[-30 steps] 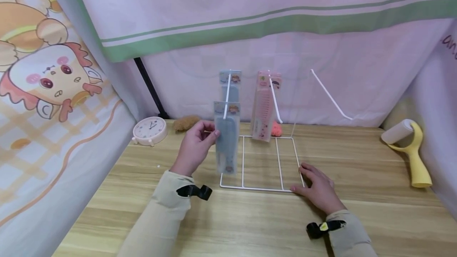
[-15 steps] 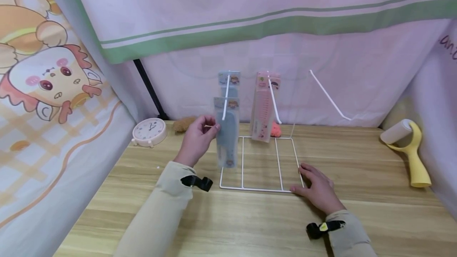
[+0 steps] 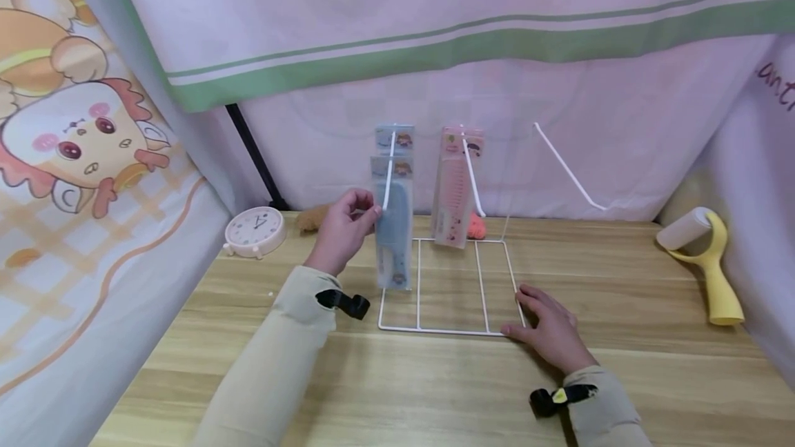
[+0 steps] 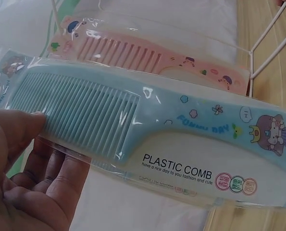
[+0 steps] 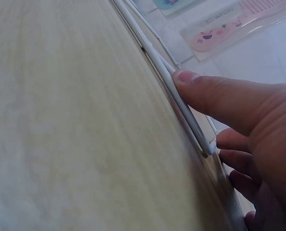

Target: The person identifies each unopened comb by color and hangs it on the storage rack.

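My left hand (image 3: 341,233) pinches the left edge of a packaged blue plastic comb (image 3: 394,233), thumb on the front in the left wrist view. The comb hangs upright at the rack's left hook, in front of another blue comb package (image 3: 395,138). Packaged pink combs (image 3: 453,192) hang on the middle hook. The right hook (image 3: 566,163) bears nothing. My right hand (image 3: 549,330) holds the front right corner of the white wire rack's base (image 3: 435,330), its thumb on the front wire and fingers by the side wire.
A pink-white alarm clock (image 3: 255,232) and a brown fuzzy thing (image 3: 310,219) lie at the back left. A coral-coloured thing (image 3: 476,227) sits behind the rack. At the right stands a yellow-handled lint roller (image 3: 720,281). Curtains enclose the wooden table (image 3: 435,392).
The left hand has moved the front blue comb up and back along the hook, nearer the one behind it. The right hand keeps its place on the rack.
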Demonstrator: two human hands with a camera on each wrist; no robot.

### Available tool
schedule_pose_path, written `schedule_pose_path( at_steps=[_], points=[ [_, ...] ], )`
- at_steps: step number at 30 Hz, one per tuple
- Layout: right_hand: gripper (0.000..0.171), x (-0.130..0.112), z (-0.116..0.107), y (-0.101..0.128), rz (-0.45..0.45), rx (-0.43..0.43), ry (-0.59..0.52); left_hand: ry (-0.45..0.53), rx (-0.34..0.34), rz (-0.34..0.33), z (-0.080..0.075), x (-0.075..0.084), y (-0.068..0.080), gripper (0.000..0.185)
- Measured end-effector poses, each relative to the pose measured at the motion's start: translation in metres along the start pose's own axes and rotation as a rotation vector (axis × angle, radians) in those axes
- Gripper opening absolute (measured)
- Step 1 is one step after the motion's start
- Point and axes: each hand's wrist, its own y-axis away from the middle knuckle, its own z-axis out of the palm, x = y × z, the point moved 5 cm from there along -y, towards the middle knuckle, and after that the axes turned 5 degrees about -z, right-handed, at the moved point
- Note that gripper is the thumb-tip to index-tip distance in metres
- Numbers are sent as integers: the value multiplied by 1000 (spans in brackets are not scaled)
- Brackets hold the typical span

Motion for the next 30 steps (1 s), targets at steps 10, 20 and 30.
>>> schedule_pose_path(
  at_steps=[10, 20, 30],
  points=[
    [84, -3, -1, 0, 4, -3, -4, 18, -3, 13, -1, 2, -7, 11],
    [85, 0, 0, 0, 4, 1, -6, 12, -10, -16, -2, 5, -14, 12],
    [85, 1, 1, 0, 15, 0, -1, -19, 4, 14, 1, 7, -20, 7]
  ],
)
